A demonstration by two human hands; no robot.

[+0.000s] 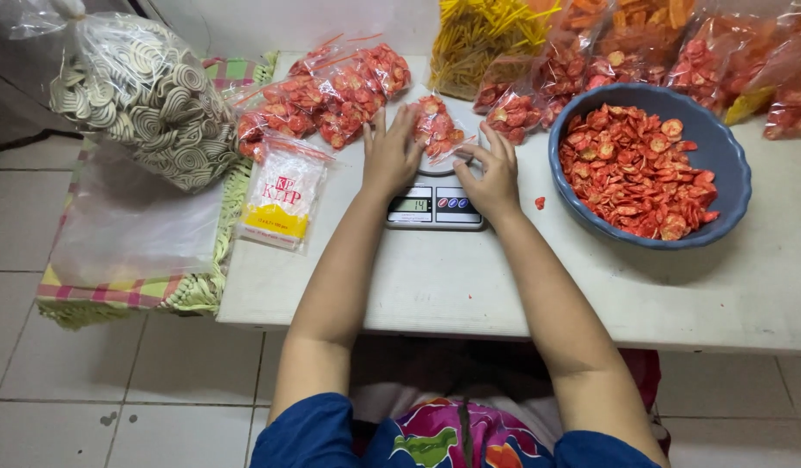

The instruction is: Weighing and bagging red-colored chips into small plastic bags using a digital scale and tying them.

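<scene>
While both hands, left hand (390, 154) and right hand (491, 178), grip the small clear bag of red crackers (437, 126) on the grey digital scale (434, 206), the person should release it before reading.

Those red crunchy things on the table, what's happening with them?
A person has both hands on a small clear bag of red chips resting on a kitchen scale. The left hand and right hand hold the bag's sides. A blue bowl of loose chips sits beside the right hand, and filled bags lie beyond the left hand.
</scene>
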